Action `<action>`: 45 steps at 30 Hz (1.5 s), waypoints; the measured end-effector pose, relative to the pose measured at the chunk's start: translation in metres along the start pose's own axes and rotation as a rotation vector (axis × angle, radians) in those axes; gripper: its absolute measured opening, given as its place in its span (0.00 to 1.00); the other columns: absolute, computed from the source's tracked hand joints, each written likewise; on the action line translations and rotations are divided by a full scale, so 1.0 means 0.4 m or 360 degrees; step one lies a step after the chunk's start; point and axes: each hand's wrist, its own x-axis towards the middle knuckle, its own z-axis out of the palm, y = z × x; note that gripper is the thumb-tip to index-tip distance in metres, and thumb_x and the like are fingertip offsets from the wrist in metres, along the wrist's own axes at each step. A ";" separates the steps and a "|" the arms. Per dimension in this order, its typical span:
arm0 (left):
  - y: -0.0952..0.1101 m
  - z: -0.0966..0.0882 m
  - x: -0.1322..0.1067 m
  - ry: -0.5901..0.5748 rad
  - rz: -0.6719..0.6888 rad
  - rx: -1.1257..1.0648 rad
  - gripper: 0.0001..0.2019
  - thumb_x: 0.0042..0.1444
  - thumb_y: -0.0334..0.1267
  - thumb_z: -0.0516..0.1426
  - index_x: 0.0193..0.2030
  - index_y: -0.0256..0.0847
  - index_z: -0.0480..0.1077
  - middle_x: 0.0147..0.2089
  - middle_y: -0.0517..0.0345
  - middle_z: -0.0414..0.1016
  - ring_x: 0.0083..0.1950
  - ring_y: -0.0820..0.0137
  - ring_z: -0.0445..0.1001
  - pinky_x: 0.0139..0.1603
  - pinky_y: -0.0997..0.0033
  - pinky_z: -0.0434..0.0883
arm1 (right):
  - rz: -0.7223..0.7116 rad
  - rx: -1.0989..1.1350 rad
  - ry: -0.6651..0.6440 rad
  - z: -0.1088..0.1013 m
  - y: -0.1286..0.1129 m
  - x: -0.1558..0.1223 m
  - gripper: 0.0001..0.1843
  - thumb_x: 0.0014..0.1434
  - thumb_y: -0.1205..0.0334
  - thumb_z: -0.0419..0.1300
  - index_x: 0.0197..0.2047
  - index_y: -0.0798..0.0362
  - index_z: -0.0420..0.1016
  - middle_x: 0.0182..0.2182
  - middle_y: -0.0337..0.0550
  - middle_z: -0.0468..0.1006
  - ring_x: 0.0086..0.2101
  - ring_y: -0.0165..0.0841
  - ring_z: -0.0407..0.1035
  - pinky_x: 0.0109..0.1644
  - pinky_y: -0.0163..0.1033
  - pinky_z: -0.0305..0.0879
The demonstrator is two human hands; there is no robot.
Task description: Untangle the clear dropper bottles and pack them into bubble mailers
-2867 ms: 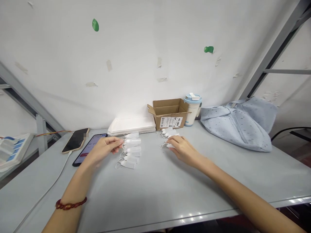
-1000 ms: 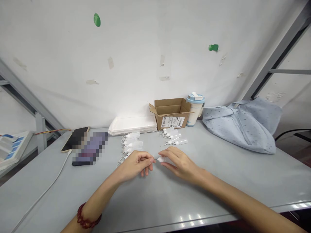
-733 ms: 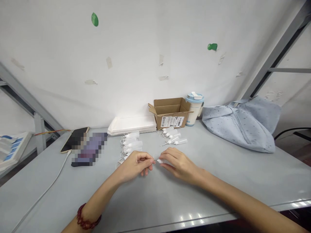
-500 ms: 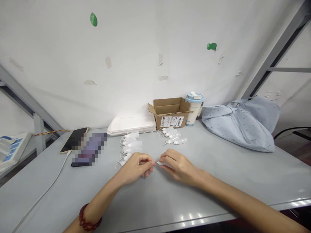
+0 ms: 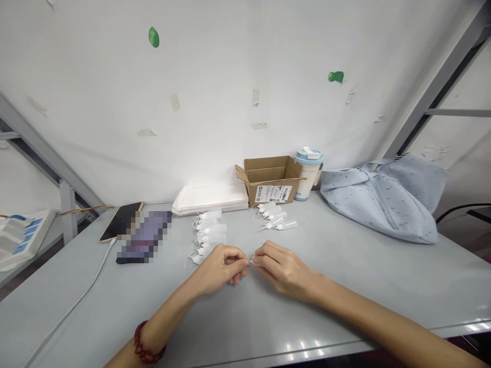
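Since the first frame, left hand (image 5: 223,266) and right hand (image 5: 284,271) have been brought together. Between them, a mostly hidden dropper bottle (image 5: 252,262) is gripped by the right, its tip pinched by the left.

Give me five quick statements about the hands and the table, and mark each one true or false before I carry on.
1. The left hand and right hand are close together. True.
2. The bracelet is on the right arm. False: the bracelet is on the left arm.
3. The cup stands right of the box. True.
4. The box is shut. False: its top is open.
5. The bag hangs on the wall. False: the bag lies on the table.
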 end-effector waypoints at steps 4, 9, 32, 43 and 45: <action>-0.003 0.002 -0.001 -0.0025 -0.0032 -0.0034 0.11 0.53 0.39 0.54 0.24 0.35 0.69 0.22 0.60 0.70 0.21 0.76 0.66 0.23 0.76 0.63 | 0.0022 0.0041 -0.0024 0.003 -0.001 -0.001 0.10 0.62 0.73 0.47 0.37 0.59 0.69 0.30 0.49 0.71 0.31 0.32 0.61 0.32 0.36 0.63; -0.008 0.007 0.004 -0.0053 -0.0051 -0.0058 0.13 0.53 0.41 0.54 0.24 0.35 0.69 0.22 0.60 0.69 0.21 0.76 0.66 0.23 0.77 0.63 | 0.0051 0.0089 -0.0029 0.000 -0.005 0.004 0.10 0.61 0.74 0.47 0.37 0.59 0.69 0.31 0.48 0.72 0.31 0.32 0.63 0.33 0.36 0.64; -0.061 -0.247 -0.012 0.0907 -0.0116 0.0125 0.23 0.50 0.57 0.53 0.27 0.35 0.72 0.18 0.66 0.53 0.20 0.76 0.53 0.22 0.75 0.52 | 0.0589 -0.0520 -0.0352 -0.051 0.190 -0.049 0.14 0.58 0.76 0.48 0.44 0.55 0.67 0.43 0.52 0.71 0.43 0.41 0.66 0.40 0.44 0.62; -0.063 -0.226 -0.004 0.1231 -0.0195 0.0989 0.25 0.56 0.54 0.45 0.17 0.39 0.64 0.15 0.65 0.53 0.21 0.73 0.55 0.25 0.74 0.52 | 0.0633 -0.0566 -0.0533 -0.025 0.186 -0.056 0.15 0.57 0.75 0.51 0.47 0.56 0.66 0.48 0.53 0.69 0.47 0.43 0.61 0.43 0.45 0.59; -0.065 -0.223 -0.002 0.1280 -0.0184 0.1083 0.24 0.57 0.53 0.45 0.18 0.39 0.63 0.15 0.64 0.56 0.21 0.73 0.56 0.25 0.74 0.53 | 0.0614 -0.0574 -0.0522 -0.023 0.183 -0.052 0.15 0.58 0.76 0.50 0.47 0.56 0.66 0.47 0.53 0.69 0.46 0.42 0.61 0.43 0.44 0.59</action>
